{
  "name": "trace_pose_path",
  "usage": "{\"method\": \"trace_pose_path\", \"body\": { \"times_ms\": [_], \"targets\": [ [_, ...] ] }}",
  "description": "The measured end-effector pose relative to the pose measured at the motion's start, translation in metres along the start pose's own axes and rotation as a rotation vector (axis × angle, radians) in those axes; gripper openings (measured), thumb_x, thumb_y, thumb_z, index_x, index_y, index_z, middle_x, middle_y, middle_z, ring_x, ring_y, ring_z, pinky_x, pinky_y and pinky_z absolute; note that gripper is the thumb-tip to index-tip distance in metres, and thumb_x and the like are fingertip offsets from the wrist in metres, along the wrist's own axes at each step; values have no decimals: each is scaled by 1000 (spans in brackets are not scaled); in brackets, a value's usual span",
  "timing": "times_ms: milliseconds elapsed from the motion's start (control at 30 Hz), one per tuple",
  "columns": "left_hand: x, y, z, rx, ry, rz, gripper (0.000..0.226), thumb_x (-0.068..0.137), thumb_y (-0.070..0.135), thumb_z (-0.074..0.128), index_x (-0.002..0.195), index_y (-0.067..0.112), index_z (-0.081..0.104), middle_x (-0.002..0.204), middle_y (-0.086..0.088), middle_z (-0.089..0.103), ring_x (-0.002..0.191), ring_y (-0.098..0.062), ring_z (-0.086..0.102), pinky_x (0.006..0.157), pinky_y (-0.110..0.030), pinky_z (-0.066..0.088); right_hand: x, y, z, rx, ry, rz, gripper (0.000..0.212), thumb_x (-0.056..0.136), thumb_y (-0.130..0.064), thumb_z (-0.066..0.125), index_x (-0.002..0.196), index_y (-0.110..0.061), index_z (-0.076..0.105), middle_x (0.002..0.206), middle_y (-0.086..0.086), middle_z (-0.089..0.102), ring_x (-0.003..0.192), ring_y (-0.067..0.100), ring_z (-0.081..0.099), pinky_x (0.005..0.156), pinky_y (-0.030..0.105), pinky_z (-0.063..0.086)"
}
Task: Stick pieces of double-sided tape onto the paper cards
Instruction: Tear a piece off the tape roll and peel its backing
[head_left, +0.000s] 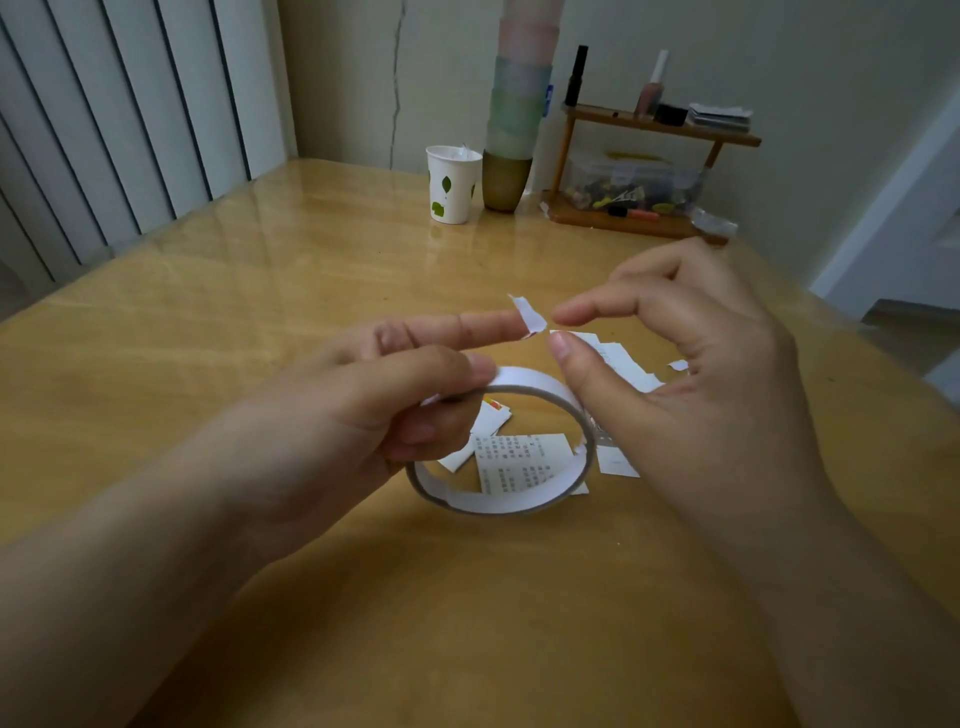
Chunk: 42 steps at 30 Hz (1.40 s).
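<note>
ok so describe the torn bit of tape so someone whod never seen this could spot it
Start at the wooden table and find the white tape roll held above it in the left hand. Follow that hand's outstretched forefinger to its tip: the torn tape piece sticks there, raised in the air, unlike the paper cards lying flat below.

You had bare wooden table (270, 291) open to your left and across the near edge, wide enough for either arm to sweep. Straight ahead, torn paper cards (524, 462) littered the middle, lying under the tape roll (519, 499) that your left hand (363, 410) held above them, so any low pass there met paper. At the far edge a paper cup (451, 184), a tall stack of cups (517, 109) and a small wooden shelf (654, 171) blocked reach toward the wall; your right hand (691, 364) hovered in front of that shelf
</note>
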<state>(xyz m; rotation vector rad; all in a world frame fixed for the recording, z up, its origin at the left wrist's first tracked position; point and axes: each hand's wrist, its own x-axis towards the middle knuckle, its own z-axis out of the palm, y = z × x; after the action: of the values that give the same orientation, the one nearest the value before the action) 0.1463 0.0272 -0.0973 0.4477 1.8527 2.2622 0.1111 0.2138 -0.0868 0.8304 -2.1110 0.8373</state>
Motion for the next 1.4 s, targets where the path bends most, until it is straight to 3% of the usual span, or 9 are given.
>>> {"method": "trace_pose_path", "body": {
  "times_ms": [167,300,567,867,1067,1400],
  "targets": [
    [0,1,0,79,-101,30,46,75,27,57,120,27,64,46,14,30,46,-6,23,60,-30,17,-1,2,3,-20,-12,25,12,78,-25,72,89,-20,71,89,-12,48,91,9,49,75,6,31],
    [-1,2,2,65,-128,42,46,75,26,58,120,28,64,46,14,30,46,-5,23,49,-18,21,-1,1,2,-14,-17,43,12,78,-26,72,89,-21,71,89,-11,48,91,9,50,75,6,33],
    [-1,4,1,77,-142,54,47,74,25,59,121,28,64,46,15,31,46,-6,24,45,-11,28,-1,-2,2,54,-29,81,11,80,-32,67,88,-24,71,87,-14,52,90,5,50,75,4,33],
    [0,3,2,58,-156,69,46,74,23,59,120,27,64,48,15,32,46,-5,25,46,-14,23,-1,-1,1,41,-18,52,12,81,-31,67,86,-22,72,85,-13,51,88,10,53,75,9,34],
    [0,3,2,33,-146,55,48,72,22,61,120,26,64,48,14,33,45,-5,26,45,-11,29,-1,0,0,47,-30,45,13,84,-32,63,87,-23,72,84,-9,53,87,8,51,75,12,36],
    [-1,2,2,44,-144,38,48,72,24,61,120,24,64,47,15,34,45,-5,27,48,-13,28,-2,0,1,52,-12,54,7,84,-24,65,80,-21,70,82,-9,55,85,10,52,73,8,34]
  ]
}}
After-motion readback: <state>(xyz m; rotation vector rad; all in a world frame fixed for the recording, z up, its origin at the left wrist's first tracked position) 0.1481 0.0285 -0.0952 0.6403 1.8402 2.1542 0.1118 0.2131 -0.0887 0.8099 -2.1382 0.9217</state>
